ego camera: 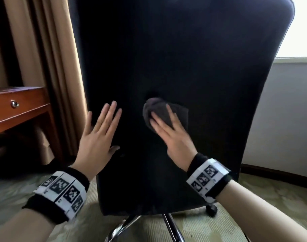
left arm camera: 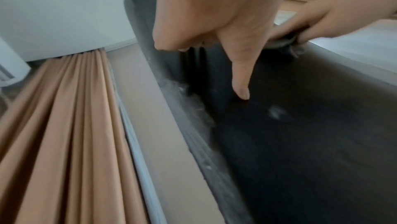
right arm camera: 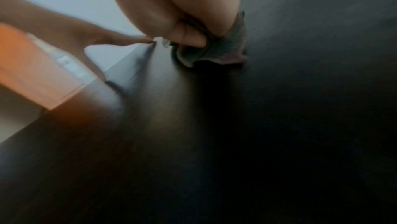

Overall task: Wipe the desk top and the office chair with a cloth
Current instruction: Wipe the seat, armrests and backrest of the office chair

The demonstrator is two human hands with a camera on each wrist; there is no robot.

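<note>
The black office chair's backrest (ego camera: 184,58) fills the head view, seen from behind. My right hand (ego camera: 166,130) presses a crumpled grey cloth (ego camera: 159,109) against the middle of the backrest. In the right wrist view my thumb tucks into the cloth (right arm camera: 221,50) and pinches it. My left hand (ego camera: 100,126) lies flat and empty on the backrest, fingers straight and spread, a hand's width left of the cloth. From the left wrist, my thumb points down the chair's dusty left edge (left arm camera: 193,108). The wooden desk (ego camera: 18,102) shows at the far left.
A tan curtain (ego camera: 53,67) hangs between the desk and the chair. The chair's chrome base (ego camera: 170,224) and a caster (ego camera: 211,208) stand on greenish carpet. A bright window (ego camera: 299,32) and a grey wall lie to the right.
</note>
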